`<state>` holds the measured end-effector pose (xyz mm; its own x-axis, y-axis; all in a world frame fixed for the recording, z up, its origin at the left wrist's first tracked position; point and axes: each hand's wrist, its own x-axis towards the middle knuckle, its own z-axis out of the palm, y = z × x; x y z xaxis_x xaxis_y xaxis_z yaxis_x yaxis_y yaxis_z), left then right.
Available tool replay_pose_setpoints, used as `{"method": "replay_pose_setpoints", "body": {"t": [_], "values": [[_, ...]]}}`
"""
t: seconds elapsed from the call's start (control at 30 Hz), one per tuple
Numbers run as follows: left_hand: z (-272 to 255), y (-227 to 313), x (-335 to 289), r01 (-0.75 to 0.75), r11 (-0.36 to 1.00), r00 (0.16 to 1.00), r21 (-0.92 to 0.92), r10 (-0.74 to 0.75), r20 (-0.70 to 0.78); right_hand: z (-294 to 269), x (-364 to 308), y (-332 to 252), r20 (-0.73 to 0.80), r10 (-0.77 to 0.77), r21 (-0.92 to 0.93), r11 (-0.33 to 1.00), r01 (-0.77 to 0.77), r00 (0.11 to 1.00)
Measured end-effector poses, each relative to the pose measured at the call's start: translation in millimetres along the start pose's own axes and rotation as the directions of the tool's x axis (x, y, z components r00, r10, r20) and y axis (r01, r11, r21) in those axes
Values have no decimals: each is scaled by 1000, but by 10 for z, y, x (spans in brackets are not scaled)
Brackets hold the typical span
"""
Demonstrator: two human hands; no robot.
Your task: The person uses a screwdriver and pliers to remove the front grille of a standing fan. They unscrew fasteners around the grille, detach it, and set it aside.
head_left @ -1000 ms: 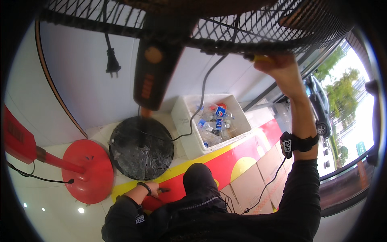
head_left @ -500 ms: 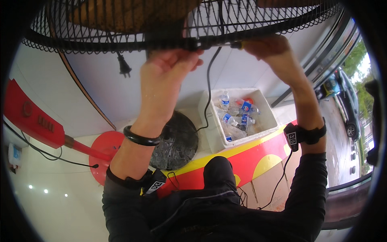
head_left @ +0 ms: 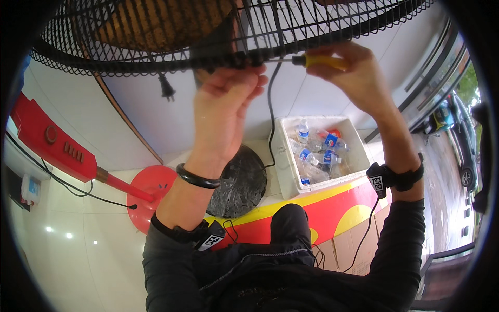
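Note:
A black wire fan guard (head_left: pixel 156 66) crosses the top of the view, with dusty yellow-brown blades (head_left: pixel 161 26) behind its wires. My left hand (head_left: pixel 228 93) is raised to the lower rim, its fingers curled and pinching at a dark clip (head_left: pixel 240 60) there; the fingertips are partly hidden. In my right hand (head_left: pixel 353 70) is a screwdriver (head_left: pixel 325 61) with a yellow and black handle. Its thin metal shaft points left along the rim, and the tip is at the clip beside my left fingers.
Below stands a white foam box (head_left: pixel 291 179) of plastic bottles (head_left: pixel 306 156). A round black base (head_left: pixel 241 184) is left of it. A red stand (head_left: pixel 57 143) with a round red base (head_left: pixel 148 218) leans at the left. A plug (head_left: pixel 166 88) and a black cord (head_left: pixel 271 104) hang behind the guard.
The whole view has shifted, so the floor things sit farther right and lower. More of the screwdriver's yellow handle shows in my right hand. My left hand stays at the rim.

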<state>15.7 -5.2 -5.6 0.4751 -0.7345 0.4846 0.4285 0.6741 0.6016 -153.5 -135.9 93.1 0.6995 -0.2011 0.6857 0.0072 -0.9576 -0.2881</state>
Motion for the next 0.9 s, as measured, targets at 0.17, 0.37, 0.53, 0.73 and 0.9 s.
{"method": "replay_pose_setpoints", "body": {"t": [0.17,0.37,0.53,0.73,0.9], "values": [[54,-53,-11,20,1000,999,-2,-20,-34,-104,12,-61,244,154,-78,987,-138,958],[53,-52,-10,28,999,999,-22,-29,-34,41,-22,-31,-32,140,91,986,-136,990],[53,-75,-28,36,997,999,-61,-37,-14,-37,-80,-34,110,273,-37,962,-270,956],[63,-88,-38,49,995,999,-87,-50,-17,21,-54,-60,6,67,18,998,-67,998],[61,-98,-53,63,994,997,-84,-66,-39,-28,-46,-156,86,317,80,943,-323,945]]}}
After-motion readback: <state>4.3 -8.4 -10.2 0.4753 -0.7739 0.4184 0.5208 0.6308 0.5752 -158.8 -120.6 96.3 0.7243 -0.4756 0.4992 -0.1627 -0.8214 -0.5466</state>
